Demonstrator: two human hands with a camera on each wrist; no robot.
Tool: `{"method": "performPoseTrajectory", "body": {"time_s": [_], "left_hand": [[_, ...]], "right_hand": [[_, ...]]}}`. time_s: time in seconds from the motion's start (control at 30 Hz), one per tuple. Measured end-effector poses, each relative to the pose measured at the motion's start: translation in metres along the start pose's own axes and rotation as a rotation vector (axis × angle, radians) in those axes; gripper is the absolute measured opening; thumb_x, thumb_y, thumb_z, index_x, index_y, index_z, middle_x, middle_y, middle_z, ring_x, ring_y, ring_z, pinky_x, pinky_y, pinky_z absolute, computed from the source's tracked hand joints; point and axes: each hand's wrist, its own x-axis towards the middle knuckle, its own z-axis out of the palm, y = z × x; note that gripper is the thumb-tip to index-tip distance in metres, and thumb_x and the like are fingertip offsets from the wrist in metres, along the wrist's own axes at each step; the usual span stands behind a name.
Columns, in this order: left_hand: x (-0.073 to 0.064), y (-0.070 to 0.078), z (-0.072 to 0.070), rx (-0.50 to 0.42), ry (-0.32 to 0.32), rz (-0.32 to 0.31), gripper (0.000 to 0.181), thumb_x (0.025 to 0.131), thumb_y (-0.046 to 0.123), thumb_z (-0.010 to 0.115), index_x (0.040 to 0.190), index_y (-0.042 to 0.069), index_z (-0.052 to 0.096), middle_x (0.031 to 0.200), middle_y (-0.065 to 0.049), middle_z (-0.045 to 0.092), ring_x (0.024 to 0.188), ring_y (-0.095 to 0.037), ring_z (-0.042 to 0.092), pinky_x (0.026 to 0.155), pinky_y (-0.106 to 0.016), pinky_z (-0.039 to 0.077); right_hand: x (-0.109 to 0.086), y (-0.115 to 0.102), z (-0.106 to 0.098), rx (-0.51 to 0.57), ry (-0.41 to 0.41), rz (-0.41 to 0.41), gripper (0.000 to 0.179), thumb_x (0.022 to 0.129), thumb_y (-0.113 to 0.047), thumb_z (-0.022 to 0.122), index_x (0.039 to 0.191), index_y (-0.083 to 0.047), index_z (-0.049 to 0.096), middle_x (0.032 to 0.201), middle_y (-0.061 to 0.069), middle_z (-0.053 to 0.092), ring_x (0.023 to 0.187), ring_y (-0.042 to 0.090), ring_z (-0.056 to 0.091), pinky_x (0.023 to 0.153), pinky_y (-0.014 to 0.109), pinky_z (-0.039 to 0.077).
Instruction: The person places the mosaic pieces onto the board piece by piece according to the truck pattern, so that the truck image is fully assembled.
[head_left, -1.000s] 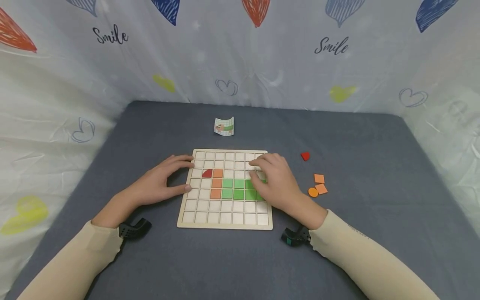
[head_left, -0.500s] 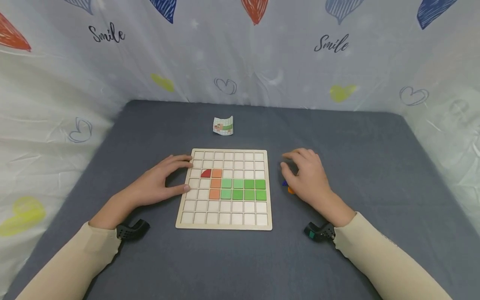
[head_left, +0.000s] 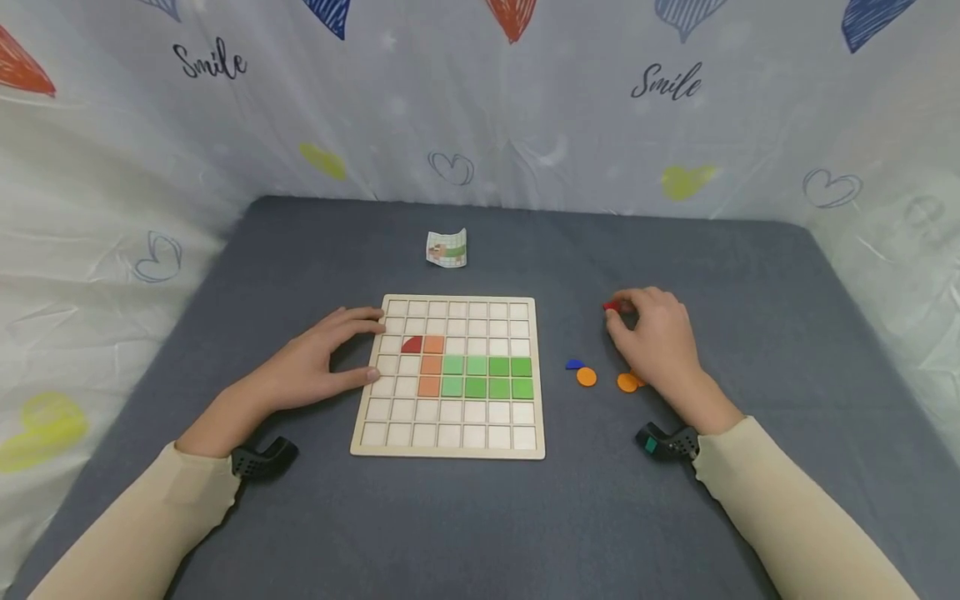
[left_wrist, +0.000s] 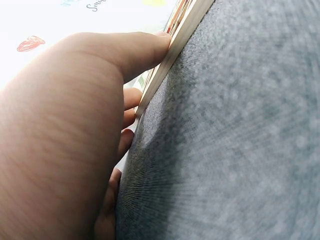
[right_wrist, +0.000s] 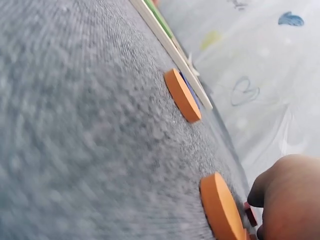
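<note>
A wooden grid board [head_left: 447, 454] holds a red quarter-circle tile [head_left: 412, 345], orange square tiles [head_left: 431, 366] in a column and several green square tiles [head_left: 498, 389]. My left hand [head_left: 318, 358] rests along its left edge, thumb and fingertips on the rim; in the left wrist view the thumb [left_wrist: 145, 50] presses against the board's side. Off to the right, my right hand [head_left: 656, 337] pinches a small red piece [head_left: 611, 306] between thumb and index finger, down at the tabletop. The red piece [right_wrist: 250, 214] also shows between the fingertips in the right wrist view.
Between board and right hand lie a blue piece [head_left: 574, 365] and an orange disc [head_left: 587, 377]. Another orange disc [head_left: 627, 382] sits by the right hand, which partly covers orange pieces there. A small pattern card [head_left: 447, 249] lies behind the board on the grey tablecloth [head_left: 465, 525].
My right hand has left the board's right side and moved right to the red piece, uncovering the blue piece and an orange disc. My left hand stays at the board's edge.
</note>
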Motion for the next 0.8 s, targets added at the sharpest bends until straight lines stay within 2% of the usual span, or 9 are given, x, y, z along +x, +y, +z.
{"method": "performPoseTrajectory", "body": {"time_s": [0.17, 0.43, 0.7, 0.8], "left_hand": [[0.0013, 0.0004, -0.0006, -0.004, -0.003, 0.006, 0.065, 0.102, 0.049, 0.079, 0.156, 0.020, 0.058, 0.174, -0.003, 0.038, 0.166, -0.036, 0.019, 0.132, -0.068, 0.019], [0.0008, 0.0006, -0.0011, 0.001, -0.003, 0.003, 0.065, 0.102, 0.049, 0.079, 0.156, 0.020, 0.058, 0.174, -0.003, 0.038, 0.166, -0.036, 0.019, 0.133, -0.067, 0.019], [0.0001, 0.0006, -0.0013, 0.000, 0.002, 0.006, 0.064, 0.101, 0.049, 0.080, 0.156, 0.021, 0.058, 0.174, -0.002, 0.038, 0.166, -0.038, 0.018, 0.131, -0.070, 0.020], [0.0010, -0.0004, 0.0001, 0.003, 0.007, 0.009, 0.064, 0.101, 0.048, 0.080, 0.155, 0.021, 0.059, 0.173, -0.002, 0.039, 0.166, -0.037, 0.020, 0.131, -0.069, 0.020]], "right_hand": [[0.0024, 0.0042, 0.0017, -0.003, -0.043, 0.003, 0.027, 0.104, -0.017, 0.071, 0.123, 0.001, 0.079, 0.110, 0.020, 0.071, 0.097, 0.040, 0.060, 0.086, 0.059, 0.047], [0.0041, 0.0066, 0.0048, 0.062, -0.044, -0.055, 0.027, 0.101, 0.000, 0.062, 0.122, 0.000, 0.080, 0.120, 0.021, 0.071, 0.103, 0.043, 0.059, 0.089, 0.061, 0.045], [0.0034, 0.0042, 0.0033, 0.027, -0.058, 0.014, 0.026, 0.104, -0.018, 0.074, 0.122, 0.000, 0.079, 0.114, 0.019, 0.071, 0.102, 0.041, 0.059, 0.089, 0.059, 0.046], [0.0036, 0.0049, 0.0031, 0.015, -0.063, 0.021, 0.026, 0.104, -0.018, 0.074, 0.122, 0.000, 0.080, 0.113, 0.019, 0.071, 0.101, 0.041, 0.059, 0.090, 0.060, 0.046]]}}
